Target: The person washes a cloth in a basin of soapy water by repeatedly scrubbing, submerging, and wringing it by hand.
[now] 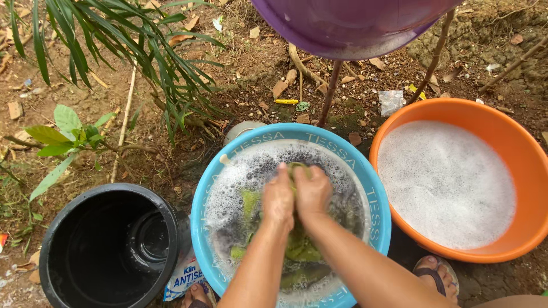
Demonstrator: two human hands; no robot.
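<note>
Both my hands are closed on a wet green cloth [301, 245] over a light blue basin [377, 217] of dark soapy water. My left hand [278, 197] and my right hand [312, 191] press together on a bunched fold of the cloth, fists touching. The rest of the cloth trails down into the foam below my wrists.
An orange basin [516, 154] full of white suds stands to the right. A black bucket [54, 239] sits at the lower left, with a detergent pouch [184, 279] beside it. A purple tub [348, 25] is at the top. My sandalled foot [436, 276], plants and bare soil surround these.
</note>
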